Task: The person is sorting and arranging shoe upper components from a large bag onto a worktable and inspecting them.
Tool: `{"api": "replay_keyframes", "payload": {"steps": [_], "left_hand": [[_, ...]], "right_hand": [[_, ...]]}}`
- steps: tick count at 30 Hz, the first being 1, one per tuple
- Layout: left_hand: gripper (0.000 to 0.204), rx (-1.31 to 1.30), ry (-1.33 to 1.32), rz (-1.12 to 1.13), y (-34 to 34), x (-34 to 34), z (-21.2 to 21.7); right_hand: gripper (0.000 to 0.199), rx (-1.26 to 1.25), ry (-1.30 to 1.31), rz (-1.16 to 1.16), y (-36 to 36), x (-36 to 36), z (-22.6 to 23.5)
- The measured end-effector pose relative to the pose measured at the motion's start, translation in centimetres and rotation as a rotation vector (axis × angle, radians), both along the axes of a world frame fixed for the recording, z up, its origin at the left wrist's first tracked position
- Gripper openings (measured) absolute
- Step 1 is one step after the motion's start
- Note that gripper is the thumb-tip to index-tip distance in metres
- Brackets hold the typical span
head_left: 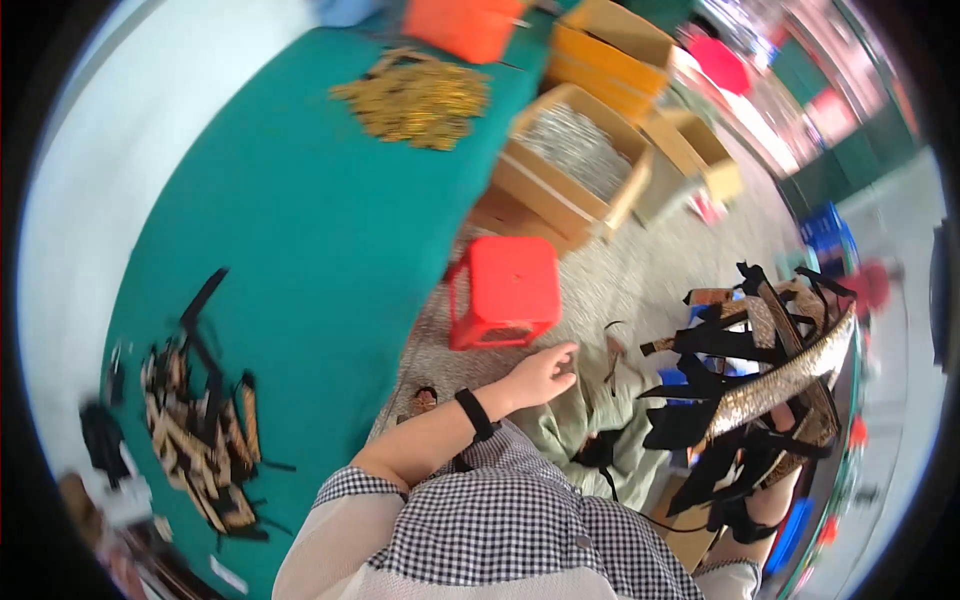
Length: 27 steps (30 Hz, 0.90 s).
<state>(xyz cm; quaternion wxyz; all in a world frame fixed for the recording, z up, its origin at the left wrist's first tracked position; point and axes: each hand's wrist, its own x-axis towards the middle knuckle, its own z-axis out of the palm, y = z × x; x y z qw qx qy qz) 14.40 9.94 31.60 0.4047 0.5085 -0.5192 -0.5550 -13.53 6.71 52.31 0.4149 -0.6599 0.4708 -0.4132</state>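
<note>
My left hand point(545, 376), with a black band on its wrist, is held out in front of my body beside the red stool. Its fingers are loosely bent and apart, and nothing shows in them. At the right, my right hand point(786, 414) carries a bundle of black and gold sequin fabric strips point(775, 385). The strips hang over most of that hand, so its fingers are largely hidden. Another heap of black and gold strips point(205, 440) lies on the green table point(290, 220), far to the left of both hands.
A red plastic stool point(513, 285) stands on the floor by the table's edge. Beyond it is a cardboard box point(545, 185) filled with silvery pieces, and more boxes behind. Gold pieces point(420, 100) are piled at the table's far end, near an orange container point(465, 25). Pale green cloth point(560, 425) lies below my left hand.
</note>
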Motion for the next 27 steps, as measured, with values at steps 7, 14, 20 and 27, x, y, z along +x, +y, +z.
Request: {"api": "replay_keyframes", "payload": {"steps": [7,14,20,27], "left_hand": [[0.051,-0.072,-0.021,0.428,6.7,8.4,0.2],[0.042,-0.045,0.018,0.875,16.4,16.5,-2.2],[0.035,0.074,-0.029,1.202,24.2,18.2,-1.2],[0.043,-0.281,-0.285,1.475,27.4,19.2,-4.7]], "right_hand": [[0.036,-0.123,-0.034,0.461,-6.0,14.6,3.8],[0.038,-0.247,-0.087,0.852,6.7,36.4,8.0],[0.068,-0.179,0.157,1.476,19.7,51.4,5.2],[0.106,-0.284,0.44,1.886,28.0,55.6,-7.8]]}}
